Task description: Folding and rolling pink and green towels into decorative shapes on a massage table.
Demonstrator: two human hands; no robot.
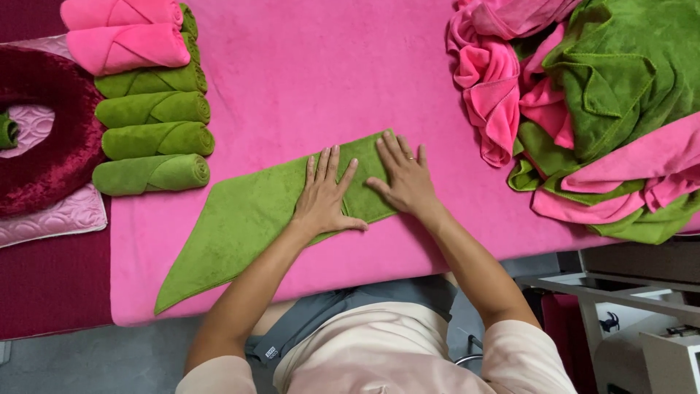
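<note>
A green towel (240, 226) lies flat on the pink-covered table (313, 80), folded into a long pointed shape whose tip reaches the near left edge. My left hand (324, 197) rests palm down on its right part, fingers spread. Beside it my right hand (405, 179), with a ring on one finger, presses flat on the towel's right end. Neither hand grips anything.
Rolled towels are lined up at the left: two pink ones (127, 33) at the back, several green ones (153, 142) in front. A loose heap of pink and green towels (590, 109) fills the right. A dark red ring cushion (44, 138) lies far left. White furniture (642, 314) stands lower right.
</note>
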